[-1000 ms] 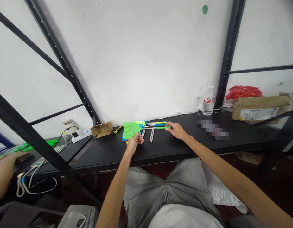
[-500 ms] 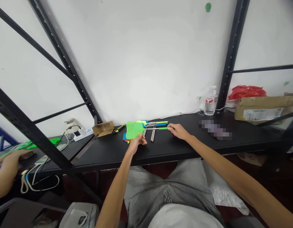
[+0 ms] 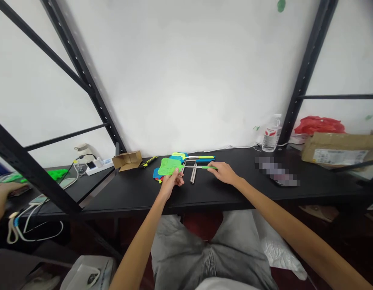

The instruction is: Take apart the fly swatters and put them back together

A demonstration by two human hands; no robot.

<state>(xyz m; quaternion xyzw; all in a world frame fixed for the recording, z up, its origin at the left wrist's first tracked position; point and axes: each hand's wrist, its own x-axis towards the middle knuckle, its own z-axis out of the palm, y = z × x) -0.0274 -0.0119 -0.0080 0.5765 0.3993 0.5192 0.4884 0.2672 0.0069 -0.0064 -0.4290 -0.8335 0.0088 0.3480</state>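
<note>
A green fly swatter (image 3: 169, 166) with a perforated head and a metal rod is held level above the table between my two hands. My left hand (image 3: 171, 182) is closed on the lower edge of its head, thumb on top. My right hand (image 3: 221, 172) is closed around the green handle at the other end. Behind it lie several yellow and blue fly swatters (image 3: 201, 158), their handles pointing right. Blue, red and yellow swatter heads (image 3: 156, 174) stick out partly hidden under the green one. Metal rods (image 3: 193, 175) rest on the table between my hands.
On the black table (image 3: 126, 193) are an open cardboard box (image 3: 127, 161), a yellow-black cutter (image 3: 149, 161), a water bottle (image 3: 271, 135), a blurred-out object (image 3: 277, 171) and a brown carton (image 3: 340, 150). A power strip (image 3: 99, 165) and another person's arm (image 3: 0, 201) are at left.
The view has shifted slightly. My hands keep hold of the green fly swatter, and my right hand's grip on the handle looks a little nearer to the rod.
</note>
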